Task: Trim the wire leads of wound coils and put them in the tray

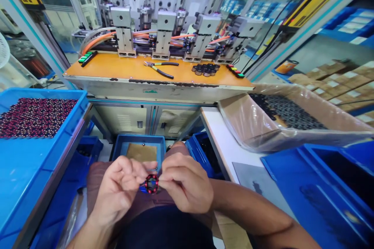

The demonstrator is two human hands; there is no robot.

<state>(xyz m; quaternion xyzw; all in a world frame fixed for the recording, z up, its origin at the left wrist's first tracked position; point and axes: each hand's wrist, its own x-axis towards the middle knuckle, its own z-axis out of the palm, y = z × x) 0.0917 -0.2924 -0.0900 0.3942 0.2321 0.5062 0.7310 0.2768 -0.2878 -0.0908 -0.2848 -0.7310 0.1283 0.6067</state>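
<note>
A small round black ring with red beads or windings around it (pixel 152 184) is held up between my two hands, above my lap. My left hand (pixel 119 186) pinches its left side with thumb and fingertips. From the other side, my right hand (pixel 185 183) closes thumb and forefinger at the ring's right edge. Whether the right fingers also hold something tiny there is too small to tell. Behind the hands stands a blue bin (pixel 140 139) with a brown sheet in its bottom.
A blue tray (pixel 43 163) at left carries many red-and-black rings. Pliers (pixel 162 69) and a cluster of black parts (pixel 205 69) lie on the orange machine bench (pixel 131 72). At right are a plastic-lined carton (pixel 251 132) of dark parts and a blue bin (pixel 309 186).
</note>
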